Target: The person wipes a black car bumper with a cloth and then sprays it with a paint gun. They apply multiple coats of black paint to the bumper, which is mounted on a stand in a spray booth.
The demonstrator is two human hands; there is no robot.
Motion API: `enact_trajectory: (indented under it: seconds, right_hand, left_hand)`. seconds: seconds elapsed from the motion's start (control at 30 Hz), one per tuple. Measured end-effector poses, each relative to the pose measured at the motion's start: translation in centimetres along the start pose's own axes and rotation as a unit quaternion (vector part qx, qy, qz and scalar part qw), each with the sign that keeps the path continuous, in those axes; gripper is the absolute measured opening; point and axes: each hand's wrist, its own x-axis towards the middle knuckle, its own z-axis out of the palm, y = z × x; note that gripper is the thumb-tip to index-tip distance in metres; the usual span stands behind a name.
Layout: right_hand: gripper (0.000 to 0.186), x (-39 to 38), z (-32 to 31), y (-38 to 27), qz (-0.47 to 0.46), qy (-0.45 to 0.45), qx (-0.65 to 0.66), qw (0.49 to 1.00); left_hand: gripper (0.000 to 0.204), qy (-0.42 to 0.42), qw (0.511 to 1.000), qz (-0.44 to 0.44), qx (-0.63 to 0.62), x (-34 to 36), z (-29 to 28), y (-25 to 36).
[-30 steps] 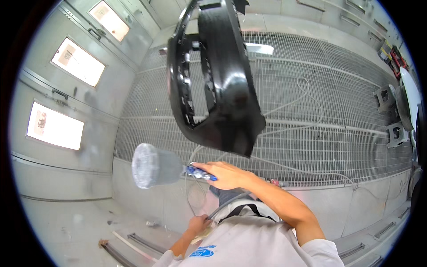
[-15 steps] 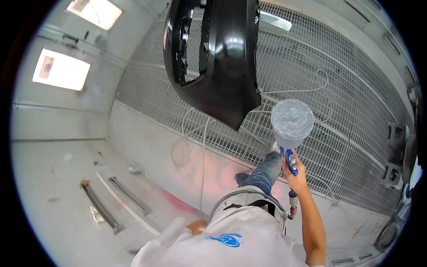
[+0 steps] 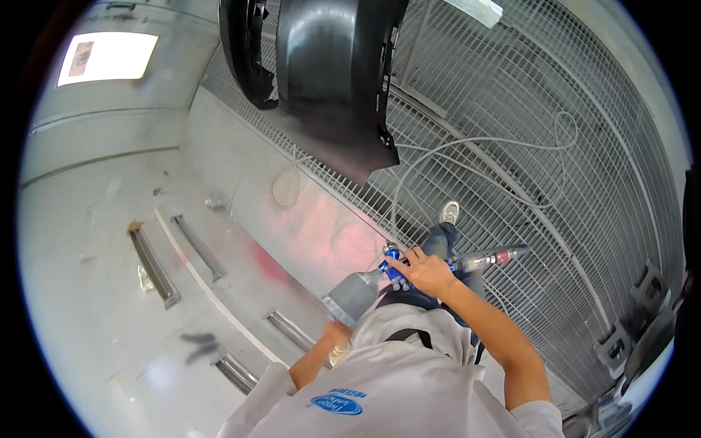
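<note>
My right hand (image 3: 427, 274) is shut on a spray gun (image 3: 394, 266) with a blue body, held low in front of my chest. Its translucent grey cup (image 3: 354, 296) points down-left, and the metal handle end (image 3: 489, 257) sticks out to the right. My left hand (image 3: 336, 344) sits just below the cup, partly hidden by my white shirt; I cannot make out its grip. A glossy black car bumper (image 3: 336, 73) hangs above and ahead of me.
A metal grate floor (image 3: 555, 182) runs to the right, with a pale air hose (image 3: 475, 142) looping across it. My shoe (image 3: 449, 212) stands on the grate. Metal rails (image 3: 153, 266) lie on the pale wall panel at left, and a lit window (image 3: 109, 57) is at top left.
The spray gun came down from a raised position at right, cup up, to in front of my chest. The bumper shifted toward the top of the view.
</note>
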Motion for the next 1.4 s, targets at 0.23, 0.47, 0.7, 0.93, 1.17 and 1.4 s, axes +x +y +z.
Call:
enact_trajectory:
  seconds: [0.23, 0.47, 0.7, 0.93, 1.17, 1.4]
  right_hand:
    - [0.065, 5.2, 5.7, 11.1, -0.034, -0.187, -0.008, 0.982]
    - [0.075, 3.4, 0.8, 14.0, -0.138, -0.143, -0.023, 0.98]
    - [0.078, -8.0, -16.3, 14.1, -0.171, -0.041, -0.017, 0.984]
    - [0.082, -9.1, -30.4, 12.0, -0.142, 0.089, -0.045, 0.985]
    - [0.066, -2.9, -36.6, 10.5, -0.019, -0.138, 0.322, 0.937]
    - [0.055, 0.0, -47.9, 15.7, 0.125, -0.014, 0.402, 0.907]
  left_hand:
    - [0.035, 0.072, 0.984, -0.065, -0.148, -6.8, -0.8, 16.8]
    - [0.034, 0.13, 0.952, -0.139, -0.241, -10.5, 6.9, 27.0]
    - [0.031, 0.255, 0.911, -0.117, -0.303, -11.1, 10.0, 37.5]
    - [0.031, 0.326, 0.864, -0.136, -0.36, -9.4, 9.4, 42.9]
    - [0.028, 0.358, 0.828, -0.209, -0.378, -6.2, 8.6, 43.9]
    - [0.028, 0.342, 0.839, -0.184, -0.381, -1.6, 5.3, 44.5]
